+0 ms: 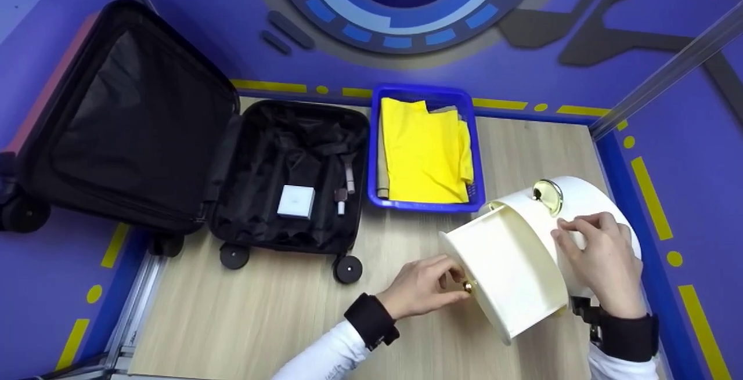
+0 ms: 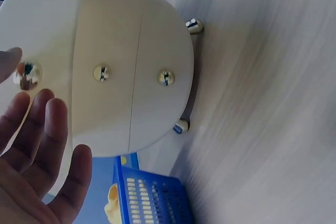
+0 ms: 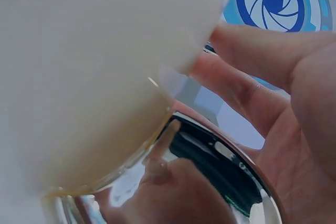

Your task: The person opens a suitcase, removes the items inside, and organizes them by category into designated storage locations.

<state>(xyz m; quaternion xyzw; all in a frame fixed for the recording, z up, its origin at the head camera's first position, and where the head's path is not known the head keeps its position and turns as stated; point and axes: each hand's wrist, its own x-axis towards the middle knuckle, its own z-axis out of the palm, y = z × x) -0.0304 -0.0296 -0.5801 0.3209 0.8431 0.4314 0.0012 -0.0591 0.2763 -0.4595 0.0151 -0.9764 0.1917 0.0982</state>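
A cream cabinet (image 1: pixel 586 191) with rounded sides stands at the right of the table on gold feet. Its top drawer (image 1: pixel 505 275) is pulled out; two lower drawers in the left wrist view are closed. My left hand (image 1: pixel 426 284) has its thumb and fingertips around the gold knob (image 2: pixel 27 75) of the pulled-out drawer. With bent fingers, my right hand (image 1: pixel 606 258) rests its fingertips on the cabinet top, near a shiny gold fitting (image 1: pixel 548 197). In the right wrist view the cream body hides those fingertips, and a curved gold piece (image 3: pixel 210 156) reflects the hand.
A black suitcase (image 1: pixel 232 217) lies open at the left, holding a white box (image 1: pixel 296 201) and small cosmetic tubes (image 1: pixel 349 177). Beside it, a blue basket (image 1: pixel 426 207) contains folded yellow cloth (image 1: pixel 426 154). Blue-purple walls enclose the wooden tabletop (image 1: pixel 244 310).
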